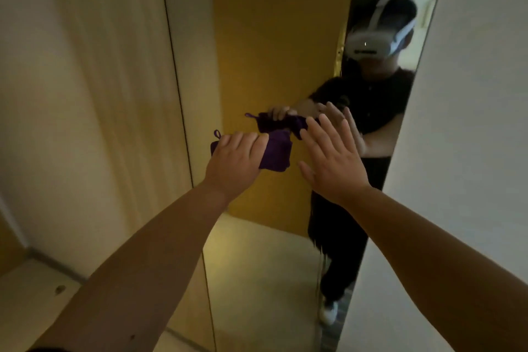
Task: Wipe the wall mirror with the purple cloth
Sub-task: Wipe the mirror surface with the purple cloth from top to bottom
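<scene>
A tall wall mirror (274, 37) fills the middle of the view, from a thin dark edge on the left to the white wall on the right. My left hand (237, 160) grips a folded purple cloth (277, 151) with a small loop at its corner, held against or just in front of the glass at about mid height. My right hand (331, 157) is flat with fingers spread, just right of the cloth, fingertips at the glass. The mirror reflects both hands, the cloth and a person in dark clothes wearing a white headset.
A pale panelled wall (85, 80) runs left of the mirror. A white wall (471, 94) juts out on the right, close to my right arm. Light floor (34, 283) lies below left, with a small dark spot on it.
</scene>
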Demonstrator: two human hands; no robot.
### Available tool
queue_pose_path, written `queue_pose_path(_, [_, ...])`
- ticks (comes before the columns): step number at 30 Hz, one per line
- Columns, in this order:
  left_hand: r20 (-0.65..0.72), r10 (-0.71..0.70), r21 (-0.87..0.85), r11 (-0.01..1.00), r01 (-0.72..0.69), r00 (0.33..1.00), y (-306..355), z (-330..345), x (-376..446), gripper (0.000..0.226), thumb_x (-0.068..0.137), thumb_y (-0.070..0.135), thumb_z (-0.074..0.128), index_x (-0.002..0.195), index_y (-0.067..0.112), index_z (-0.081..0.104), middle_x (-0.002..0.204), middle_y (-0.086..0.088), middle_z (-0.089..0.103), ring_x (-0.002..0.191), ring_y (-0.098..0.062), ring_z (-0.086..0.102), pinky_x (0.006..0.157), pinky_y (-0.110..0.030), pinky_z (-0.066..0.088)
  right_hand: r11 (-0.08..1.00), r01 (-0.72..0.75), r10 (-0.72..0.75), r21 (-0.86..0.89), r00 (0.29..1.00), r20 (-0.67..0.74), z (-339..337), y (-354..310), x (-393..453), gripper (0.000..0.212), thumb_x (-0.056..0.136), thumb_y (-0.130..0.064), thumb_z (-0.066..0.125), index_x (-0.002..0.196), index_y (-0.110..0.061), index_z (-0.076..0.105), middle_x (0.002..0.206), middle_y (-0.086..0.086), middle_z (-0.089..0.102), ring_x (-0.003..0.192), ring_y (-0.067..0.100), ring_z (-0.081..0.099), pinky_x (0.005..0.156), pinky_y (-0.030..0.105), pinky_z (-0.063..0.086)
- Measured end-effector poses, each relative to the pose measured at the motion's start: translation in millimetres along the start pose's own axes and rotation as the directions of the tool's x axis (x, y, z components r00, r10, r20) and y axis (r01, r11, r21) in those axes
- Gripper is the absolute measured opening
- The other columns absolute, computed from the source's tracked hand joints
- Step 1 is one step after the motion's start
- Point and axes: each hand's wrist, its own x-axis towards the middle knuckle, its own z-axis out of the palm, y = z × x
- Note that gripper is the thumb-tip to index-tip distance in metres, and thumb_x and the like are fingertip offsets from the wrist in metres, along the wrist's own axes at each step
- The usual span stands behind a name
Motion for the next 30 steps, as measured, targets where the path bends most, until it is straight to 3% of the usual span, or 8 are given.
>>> queue_pose_path(4, [-0.150,-0.009,0.036,0.999,0.014,0.989,-49.6,-8.6,77.0,0.045,0.083,0.014,0.072,0.124,0.007,0.055,0.107,-0.010,0.064,0.092,-0.030,0.060,0.077,-0.041,0.043,0.995,0.029,-0.045,-0.094,0.984,-0.170,-33.9,19.8,77.4,0.060,0.101,-0.048,0.036,0.143,-0.007,0.046,0.155,0.016,0.037,0.147,0.035,0.026,0.119,0.059,0.012])
queue_pose_path(8, [-0.247,0.026,0.101,0.995,-0.001,0.969,-96.7,-22.8,131.0,0.049,0.078,0.010,0.072,0.124,0.007,0.055,0.106,-0.009,0.064,0.091,-0.029,0.059,0.078,-0.042,0.045,0.986,-0.046,0.011,-0.159,0.977,-0.213,-64.4,28.7,145.1,0.070,0.103,-0.055,0.014,0.148,-0.008,0.040,0.159,0.015,0.028,0.150,0.034,0.017,0.121,0.054,-0.002])
queue_pose_path(12, [-0.273,0.023,0.156,0.988,0.021,0.962,-144.1,-25.3,164.8,0.056,0.076,0.022,0.077,0.125,0.007,0.054,0.106,-0.009,0.063,0.090,-0.029,0.059,0.076,-0.041,0.046,0.977,-0.094,0.045,-0.191,0.969,-0.244,-77.8,30.5,196.0,0.073,0.100,-0.055,0.009,0.150,-0.008,0.034,0.161,0.013,0.024,0.151,0.032,0.012,0.121,0.055,0.002])
queue_pose_path(17, [-0.351,0.024,0.167,0.985,0.037,0.936,-194.1,-12.5,200.9,0.044,0.086,0.025,0.069,0.123,0.006,0.058,0.107,-0.011,0.064,0.090,-0.030,0.060,0.076,-0.042,0.045,0.944,-0.174,0.088,-0.281,0.952,-0.294,-81.6,27.5,242.6,0.068,0.101,-0.054,0.020,0.151,-0.009,0.033,0.162,0.012,0.022,0.151,0.030,0.010,0.121,0.058,0.009])
queue_pose_path(21, [-0.397,0.069,0.140,0.990,-0.015,0.915,-227.9,-3.9,229.5,0.040,0.095,0.032,0.051,0.124,0.006,0.055,0.109,-0.012,0.063,0.091,-0.031,0.059,0.076,-0.042,0.044,0.911,-0.255,0.140,-0.324,0.931,-0.338,-85.2,29.0,270.7,0.070,0.101,-0.055,0.014,0.152,-0.011,0.028,0.163,0.012,0.017,0.152,0.029,0.004,0.121,0.056,0.004])
queue_pose_path(24, [-0.419,0.057,0.100,0.995,-0.016,0.906,-245.6,-5.0,249.7,0.040,0.096,0.032,0.051,0.125,0.005,0.054,0.111,-0.014,0.062,0.093,-0.032,0.058,0.078,-0.043,0.044,0.889,-0.311,0.186,-0.336,0.916,-0.355,-87.8,32.4,283.8,0.070,0.101,-0.057,0.017,0.153,-0.011,0.025,0.164,0.012,0.015,0.152,0.029,0.002,0.122,0.053,-0.002])
queue_pose_path(28, [-0.458,0.040,0.075,0.997,-0.006,0.888,-261.7,-15.0,279.0,0.045,0.097,0.035,0.035,0.126,0.005,0.052,0.111,-0.015,0.060,0.095,-0.034,0.056,0.080,-0.045,0.044,0.880,-0.321,0.210,-0.350,0.924,-0.319,-85.0,39.9,291.1,0.074,0.100,-0.060,0.016,0.155,-0.011,0.020,0.164,0.011,0.010,0.151,0.028,-0.003,0.122,0.053,-0.001])
queue_pose_path(30, [-0.493,0.058,0.096,0.995,-0.012,0.868,-269.1,-22.4,296.3,0.042,0.095,0.032,0.040,0.126,0.005,0.051,0.112,-0.015,0.060,0.096,-0.035,0.056,0.081,-0.044,0.043,0.876,-0.321,0.211,-0.359,0.926,-0.314,-81.2,42.4,291.8,0.074,0.100,-0.062,0.011,0.156,-0.013,0.015,0.165,0.010,0.006,0.151,0.026,-0.007,0.122,0.053,-0.001])
